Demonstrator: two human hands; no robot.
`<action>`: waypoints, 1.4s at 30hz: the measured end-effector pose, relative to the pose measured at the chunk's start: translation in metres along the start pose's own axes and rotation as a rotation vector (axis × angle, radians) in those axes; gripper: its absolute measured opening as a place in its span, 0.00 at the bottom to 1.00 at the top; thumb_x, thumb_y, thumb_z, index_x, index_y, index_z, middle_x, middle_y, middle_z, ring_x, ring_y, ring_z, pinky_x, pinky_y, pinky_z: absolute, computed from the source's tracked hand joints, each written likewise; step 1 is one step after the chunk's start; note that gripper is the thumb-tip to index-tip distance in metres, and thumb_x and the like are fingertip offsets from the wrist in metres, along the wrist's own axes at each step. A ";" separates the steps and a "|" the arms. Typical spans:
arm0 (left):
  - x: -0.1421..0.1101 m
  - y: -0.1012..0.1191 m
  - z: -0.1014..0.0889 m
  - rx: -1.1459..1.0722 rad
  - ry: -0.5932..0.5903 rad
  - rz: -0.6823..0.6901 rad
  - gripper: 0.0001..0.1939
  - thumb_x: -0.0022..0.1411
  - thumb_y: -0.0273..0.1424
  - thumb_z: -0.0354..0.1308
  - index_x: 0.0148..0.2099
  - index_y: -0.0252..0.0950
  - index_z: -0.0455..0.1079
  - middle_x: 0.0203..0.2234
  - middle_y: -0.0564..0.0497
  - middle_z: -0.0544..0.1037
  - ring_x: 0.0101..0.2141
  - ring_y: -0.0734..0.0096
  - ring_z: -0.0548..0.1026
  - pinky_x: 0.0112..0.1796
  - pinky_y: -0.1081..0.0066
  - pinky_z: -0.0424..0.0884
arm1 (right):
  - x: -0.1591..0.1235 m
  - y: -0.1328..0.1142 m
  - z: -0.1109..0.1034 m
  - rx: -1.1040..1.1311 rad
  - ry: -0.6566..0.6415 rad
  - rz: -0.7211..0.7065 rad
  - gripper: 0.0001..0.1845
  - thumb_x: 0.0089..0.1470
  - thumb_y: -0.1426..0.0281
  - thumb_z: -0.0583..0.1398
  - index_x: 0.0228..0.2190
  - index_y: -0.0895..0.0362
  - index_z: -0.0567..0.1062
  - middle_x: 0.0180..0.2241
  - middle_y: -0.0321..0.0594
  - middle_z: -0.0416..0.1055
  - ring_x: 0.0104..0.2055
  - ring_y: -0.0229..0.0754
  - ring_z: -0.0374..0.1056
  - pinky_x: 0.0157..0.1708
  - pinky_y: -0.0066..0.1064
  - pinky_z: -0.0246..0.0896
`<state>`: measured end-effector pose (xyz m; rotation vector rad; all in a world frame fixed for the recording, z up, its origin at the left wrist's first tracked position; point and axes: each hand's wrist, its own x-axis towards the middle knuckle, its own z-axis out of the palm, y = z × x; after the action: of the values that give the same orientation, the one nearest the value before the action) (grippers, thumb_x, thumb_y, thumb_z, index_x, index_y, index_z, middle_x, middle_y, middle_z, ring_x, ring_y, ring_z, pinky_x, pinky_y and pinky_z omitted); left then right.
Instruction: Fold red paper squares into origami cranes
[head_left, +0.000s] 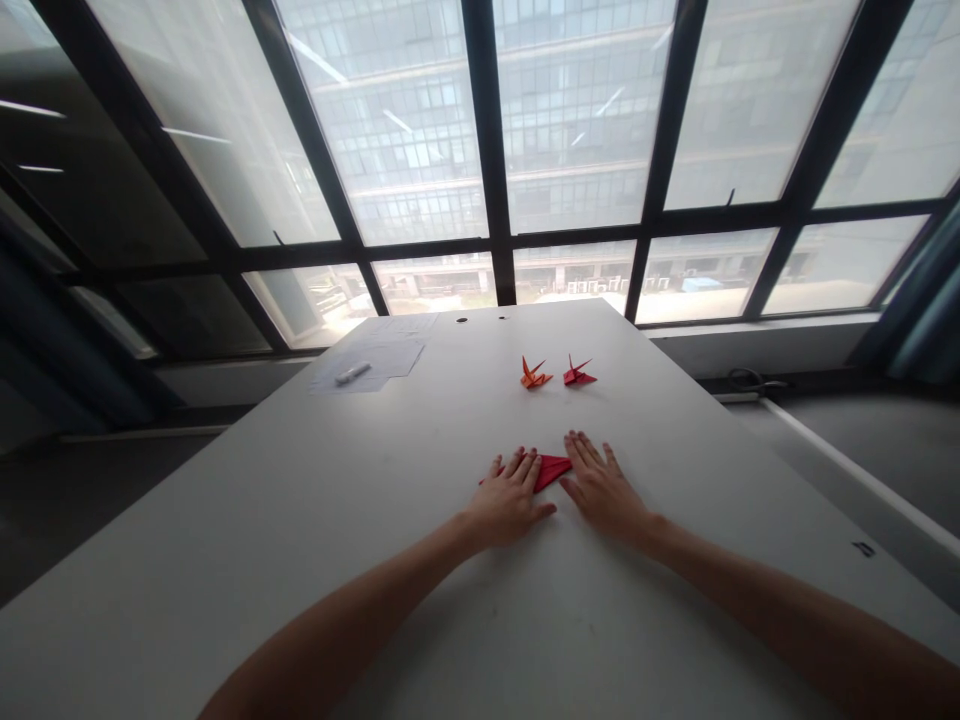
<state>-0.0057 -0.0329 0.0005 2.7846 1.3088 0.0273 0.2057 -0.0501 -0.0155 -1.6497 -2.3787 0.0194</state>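
Inspected on a broad white tabletop (375,450): a long, pointed piece of folded red paper (551,471), lying flat at the hands. Pressed onto it from the left: the left hand (510,502), palm down, fingers spread wide over the paper, thumb angled out toward the right. Placed at its right tip: the right hand (604,500), also palm down, fingers extended and opened flat rather than gripping, index side touching or just beside the paper; cannot tell which.

Noted farther back, standing near each other: an orange folded-paper crane (534,378) on the left and a red folded-paper crane (578,376) on the right, both with raised points. Recorded at the far left: thin white paper sheets (401,358), partly overlapping, with a whitish, elongated object (353,374) lying on top; too small to identify. Observed near the far edge: a small dark round spot (462,320). Logged beyond the tabletop: large dark-framed windows (577,130).
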 end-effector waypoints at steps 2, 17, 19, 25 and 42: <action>-0.001 -0.001 0.001 -0.007 0.010 0.010 0.43 0.67 0.57 0.33 0.73 0.34 0.42 0.70 0.39 0.45 0.69 0.49 0.42 0.64 0.45 0.42 | 0.001 0.002 -0.002 0.052 -0.064 -0.164 0.35 0.67 0.56 0.40 0.68 0.61 0.47 0.70 0.50 0.42 0.72 0.47 0.36 0.68 0.51 0.32; 0.008 -0.002 -0.004 0.032 0.214 0.053 0.33 0.73 0.47 0.34 0.72 0.34 0.46 0.68 0.40 0.52 0.69 0.58 0.46 0.65 0.51 0.41 | 0.000 -0.001 -0.001 0.048 -0.096 -0.146 0.36 0.67 0.54 0.40 0.67 0.64 0.51 0.69 0.53 0.44 0.71 0.49 0.39 0.68 0.52 0.29; 0.007 0.000 0.000 0.006 0.141 0.094 0.35 0.71 0.50 0.35 0.72 0.36 0.46 0.68 0.41 0.53 0.68 0.57 0.47 0.65 0.50 0.43 | 0.000 -0.001 -0.001 0.041 -0.092 -0.144 0.35 0.67 0.56 0.41 0.67 0.64 0.51 0.69 0.52 0.45 0.71 0.49 0.40 0.68 0.53 0.29; 0.011 -0.016 0.007 -0.034 0.093 -0.029 0.35 0.71 0.51 0.34 0.71 0.38 0.47 0.69 0.41 0.50 0.68 0.52 0.47 0.64 0.45 0.43 | 0.000 -0.004 -0.001 0.049 -0.068 -0.118 0.32 0.67 0.59 0.41 0.66 0.63 0.54 0.68 0.50 0.49 0.71 0.49 0.43 0.68 0.52 0.31; 0.018 -0.008 -0.003 -0.290 0.361 -0.028 0.19 0.63 0.40 0.59 0.54 0.41 0.71 0.48 0.46 0.77 0.49 0.57 0.73 0.52 0.58 0.67 | 0.005 0.002 -0.022 0.102 0.121 0.011 0.18 0.66 0.68 0.49 0.39 0.54 0.78 0.38 0.43 0.76 0.42 0.43 0.70 0.45 0.31 0.60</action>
<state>-0.0007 -0.0137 0.0025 2.5883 1.2843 0.6890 0.2107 -0.0481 0.0069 -1.5712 -2.2415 0.0409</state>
